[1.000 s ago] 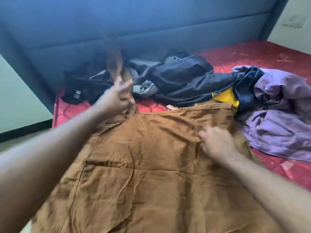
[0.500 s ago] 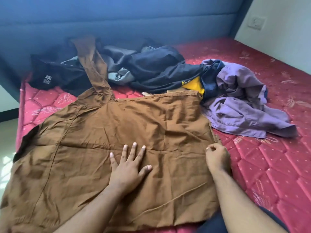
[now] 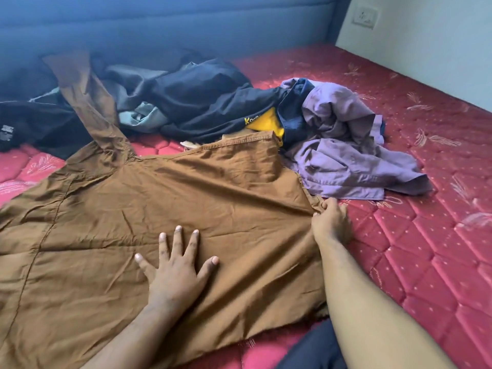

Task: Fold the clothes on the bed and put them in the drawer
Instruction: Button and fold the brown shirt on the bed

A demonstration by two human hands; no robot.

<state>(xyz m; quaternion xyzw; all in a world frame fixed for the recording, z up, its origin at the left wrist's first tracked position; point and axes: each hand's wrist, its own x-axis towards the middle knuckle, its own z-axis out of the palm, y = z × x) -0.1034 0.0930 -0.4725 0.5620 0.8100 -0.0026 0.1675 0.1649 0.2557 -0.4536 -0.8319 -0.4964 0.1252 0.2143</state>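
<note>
Spread wide across the near half of the red quilted mattress: a brown shirt, laid mostly flat, creased in places. Planted on the middle of it, palm down, fingers splayed and straight: the left hand. Over at the shirt's right edge, curled and pinching a small fold of brown cloth between thumb and fingertips: the right hand, knuckles up, just where fabric meets mattress. Running away from the shirt's far left corner, up toward the headboard: one long brown sleeve, draped over the pile behind. Heaped along the far side, touching one another: a black garment with a small label at the left, a grey piece beside the sleeve, a dark navy jacket in the middle with yellow lettering and a yellow patch peeking out just past the brown collar. To the right of that, crumpled and partly lying against the shirt's far right corner: a lilac shirt. Behind everything, a padded blue headboard; on the pale wall at top right, a white socket plate. At the bottom edge, between the forearms, a strip of dark blue cloth, too cropped to identify. No drawer in shot.
</note>
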